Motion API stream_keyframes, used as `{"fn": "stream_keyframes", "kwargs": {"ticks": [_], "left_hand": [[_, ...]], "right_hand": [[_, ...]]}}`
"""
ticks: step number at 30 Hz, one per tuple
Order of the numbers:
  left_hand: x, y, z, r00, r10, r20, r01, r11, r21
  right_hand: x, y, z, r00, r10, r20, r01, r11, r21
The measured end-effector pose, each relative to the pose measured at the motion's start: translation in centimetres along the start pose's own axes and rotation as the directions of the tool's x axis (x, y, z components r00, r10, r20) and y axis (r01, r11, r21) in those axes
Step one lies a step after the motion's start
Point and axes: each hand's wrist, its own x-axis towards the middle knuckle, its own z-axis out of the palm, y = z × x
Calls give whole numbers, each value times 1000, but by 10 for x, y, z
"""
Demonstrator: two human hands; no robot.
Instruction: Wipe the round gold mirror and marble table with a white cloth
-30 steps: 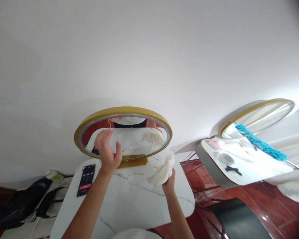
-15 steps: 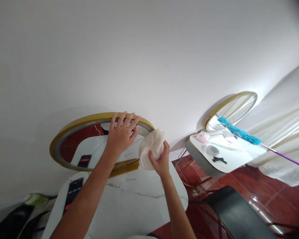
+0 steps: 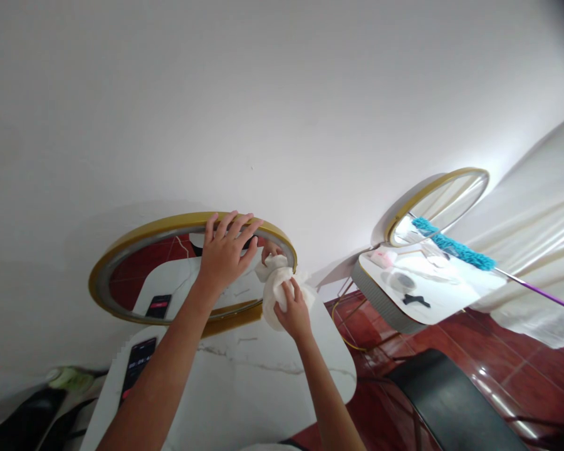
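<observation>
A round gold-rimmed mirror (image 3: 136, 285) leans against the wall on a white marbled table (image 3: 258, 388). My left hand (image 3: 225, 254) rests on the mirror's upper rim, its fingers spread over the gold edge. In my right hand (image 3: 295, 313) is a white cloth (image 3: 273, 304), bunched up and pressed to the mirror's lower right edge. The cloth hides that part of the rim. The glass reflects the cloth, some fingers and a phone. The phone itself (image 3: 138, 363) lies at the table's left side, partly behind my left forearm.
To the right, a second white table (image 3: 455, 294) bears another round mirror (image 3: 442, 203), a blue fluffy duster (image 3: 465, 252) with a purple handle, and a black item (image 3: 416, 300). A black chair (image 3: 451, 394) stands on the red tiled floor. White curtains (image 3: 540, 250) hang at far right.
My right hand and the cloth have shifted slightly left and down along the mirror's right edge, uncovering more of the rim above. My left hand stays on the upper rim.
</observation>
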Motion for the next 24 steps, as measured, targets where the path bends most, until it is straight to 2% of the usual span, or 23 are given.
{"fn": "stream_keyframes", "kwargs": {"ticks": [3, 5, 9, 12, 15, 19, 24], "left_hand": [[0, 1, 1, 1000, -1, -6, 1, 1000, -2], [0, 1, 1, 1000, -3, -13, 3, 1000, -5], [-1, -1, 2, 1000, 1, -11, 0, 1000, 16], [-1, -1, 1, 1000, -1, 5, 0, 999, 42], [-1, 0, 0, 1000, 1, 11, -2, 998, 59], [-1, 2, -2, 1000, -2, 6, 2, 998, 66], [0, 2, -2, 1000, -10, 9, 9, 998, 65]], "right_hand": [[-10, 5, 3, 999, 17, 31, -16, 1000, -14], [-7, 0, -2, 1000, 5, 14, -5, 1000, -5], [18, -28, -23, 996, -30, -79, 31, 999, 12], [42, -50, -40, 982, -113, -149, 113, 994, -12], [56, -62, -48, 966, -186, -178, 179, 982, -53], [51, -51, -37, 975, -166, -148, 152, 983, -104], [9, -7, -1, 999, -36, -39, 29, 983, -184]]}}
